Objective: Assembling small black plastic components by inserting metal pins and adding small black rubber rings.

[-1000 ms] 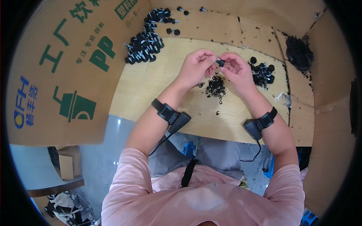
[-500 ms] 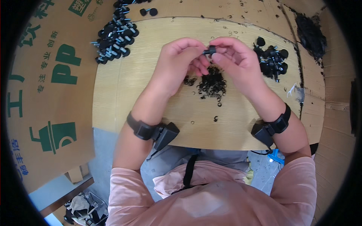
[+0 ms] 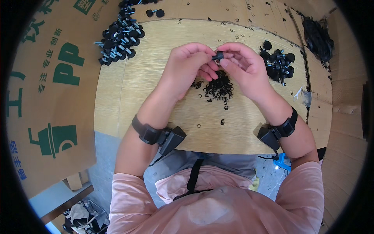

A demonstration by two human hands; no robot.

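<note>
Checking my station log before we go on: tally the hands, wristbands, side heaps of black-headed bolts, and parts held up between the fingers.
Hands: 2 (left hand, right hand)
Wristbands: 2 (left wristband, right wristband)
Side heaps: 2 (left heap, right heap)
Held parts: 1 (black part)
Total: 7

Left of the left hand [image 3: 187, 64], bare table [image 3: 154, 43] leaves a wide lane up to the bolts [image 3: 119, 41] and box [image 3: 83, 117]. Just right of the right hand [image 3: 246, 70], a second bolt pile [image 3: 280, 65] stands in the way. A ring heap [image 3: 219, 87] obstructs the space between and below; nearer, room opens.
</note>
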